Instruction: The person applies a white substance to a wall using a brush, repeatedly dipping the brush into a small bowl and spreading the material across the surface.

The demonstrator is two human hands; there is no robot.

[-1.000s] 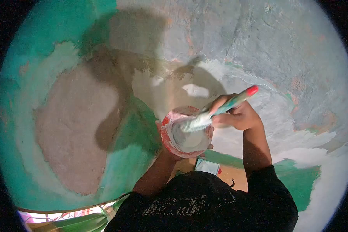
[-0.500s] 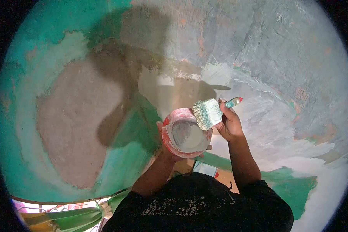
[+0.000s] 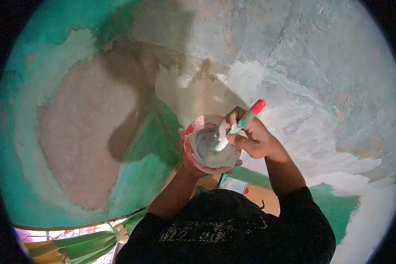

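Note:
My left hand (image 3: 190, 169) is wrapped under and around a red bowl (image 3: 188, 148) smeared with pale paint, its fingertips showing at the right side. Inside lies whitish-grey paint (image 3: 224, 158). Over the bowl, my right hand (image 3: 255, 140) grips a paintbrush (image 3: 249, 117) by its green-and-white, red-tipped handle. The brush points down into the bowl, and its bristles are mostly hidden behind my fingers.
In front rises a wall (image 3: 268, 39) with grey, green and fresh white patches, crossed by my shadow. A green and yellow curtain (image 3: 86, 247) hangs by a window grille at lower left. A pale flat rectangular object (image 3: 233, 184) lies below the bowl.
The brush has gone from being held flat beside the rim to pointing down inside the bowl, handle up. My right hand has turned over and moved left over the bowl.

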